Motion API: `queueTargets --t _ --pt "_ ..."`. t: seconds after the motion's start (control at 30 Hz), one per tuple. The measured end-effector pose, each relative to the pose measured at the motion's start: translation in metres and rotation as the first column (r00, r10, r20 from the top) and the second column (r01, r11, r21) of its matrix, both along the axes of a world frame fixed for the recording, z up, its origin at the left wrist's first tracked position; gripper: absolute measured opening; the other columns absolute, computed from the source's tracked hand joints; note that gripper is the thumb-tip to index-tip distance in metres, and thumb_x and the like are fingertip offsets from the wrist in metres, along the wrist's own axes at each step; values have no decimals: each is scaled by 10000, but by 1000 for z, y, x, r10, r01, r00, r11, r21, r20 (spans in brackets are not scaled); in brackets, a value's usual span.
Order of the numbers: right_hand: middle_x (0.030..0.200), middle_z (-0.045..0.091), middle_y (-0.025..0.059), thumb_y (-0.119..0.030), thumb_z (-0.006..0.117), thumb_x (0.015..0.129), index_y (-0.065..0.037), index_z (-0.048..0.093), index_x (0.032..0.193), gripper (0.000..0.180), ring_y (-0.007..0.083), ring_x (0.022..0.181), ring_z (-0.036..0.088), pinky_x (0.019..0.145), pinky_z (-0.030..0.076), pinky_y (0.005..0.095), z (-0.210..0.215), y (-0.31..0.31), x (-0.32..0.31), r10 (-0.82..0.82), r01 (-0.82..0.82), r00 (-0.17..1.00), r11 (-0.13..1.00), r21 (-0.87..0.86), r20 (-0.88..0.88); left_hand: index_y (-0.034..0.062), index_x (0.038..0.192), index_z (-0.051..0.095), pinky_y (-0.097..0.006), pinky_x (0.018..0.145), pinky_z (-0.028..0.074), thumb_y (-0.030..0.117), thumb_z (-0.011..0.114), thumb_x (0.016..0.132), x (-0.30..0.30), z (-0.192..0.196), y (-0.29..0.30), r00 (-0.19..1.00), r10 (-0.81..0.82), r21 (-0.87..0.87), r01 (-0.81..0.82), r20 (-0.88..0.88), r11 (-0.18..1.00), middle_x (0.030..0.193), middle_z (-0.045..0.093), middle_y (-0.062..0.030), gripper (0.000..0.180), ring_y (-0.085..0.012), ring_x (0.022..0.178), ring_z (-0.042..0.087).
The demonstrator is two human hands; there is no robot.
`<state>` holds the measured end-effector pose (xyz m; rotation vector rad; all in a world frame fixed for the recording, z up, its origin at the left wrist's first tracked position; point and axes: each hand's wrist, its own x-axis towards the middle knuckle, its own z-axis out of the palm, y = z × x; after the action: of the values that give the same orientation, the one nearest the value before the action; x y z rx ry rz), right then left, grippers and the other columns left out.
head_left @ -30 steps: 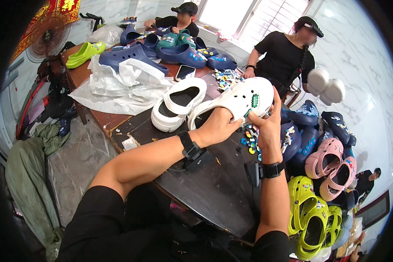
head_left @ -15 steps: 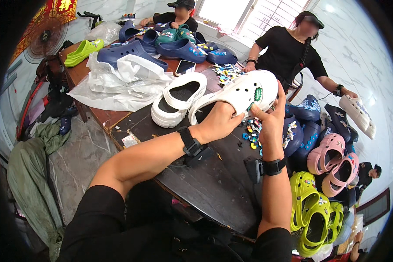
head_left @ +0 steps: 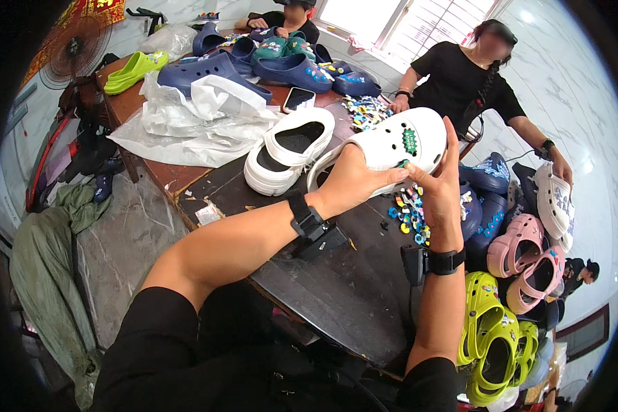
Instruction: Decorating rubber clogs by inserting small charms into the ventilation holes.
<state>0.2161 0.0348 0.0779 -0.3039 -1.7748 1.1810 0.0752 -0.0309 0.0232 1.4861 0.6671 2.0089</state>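
A white clog [head_left: 384,147] is held up above the dark table in both my hands. My left hand [head_left: 353,177] is closed round its near side, fingers inside the opening, thumb stretched toward the toe. My right hand [head_left: 441,189] grips the toe end, with fingers up behind it and thumb at the near side. A green spiky-edged charm [head_left: 410,142] sits on the clog's upper. At the tips of my thumbs is a smaller green charm [head_left: 403,165], partly covered. Another white clog [head_left: 271,172] stands on the table to the left.
Small colourful charms [head_left: 412,213] lie beneath the held clog; another charm pile [head_left: 365,110] lies farther back. Blue clogs [head_left: 292,72], a phone [head_left: 299,99] and white wrapping [head_left: 185,134] cover the far table. Pink [head_left: 515,244] and lime clogs [head_left: 494,357] crowd the right. Two co-workers stand or sit beyond.
My left thumb has slid forward to meet my right thumb at the smaller green charm. The held clog has turned slightly. At right, a co-worker's hand has lowered a white clog onto the pile.
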Motion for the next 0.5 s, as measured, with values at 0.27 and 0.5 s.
queueTargets --t 0.27,0.5 --pt "1377 426 139 96 741 633 -103 264 1463 978 270 1249 472 1026 428 382 4 -8 1 -37 37 999 999 -10 10 -33 1172 588 -268 812 504 83 704 839 0 -4 4 999 -25 5 25 40 1000 1062 676 -75 371 -106 941 621" --pt "1364 450 141 97 732 661 -101 276 1457 938 264 1234 494 1036 413 366 4 -9 2 -67 67 997 998 3 30 -39 1144 607 -275 813 499 58 670 836 -3 -6 5 994 92 16 -92 -56 996 1043 682 -85 330 -118 938 626"
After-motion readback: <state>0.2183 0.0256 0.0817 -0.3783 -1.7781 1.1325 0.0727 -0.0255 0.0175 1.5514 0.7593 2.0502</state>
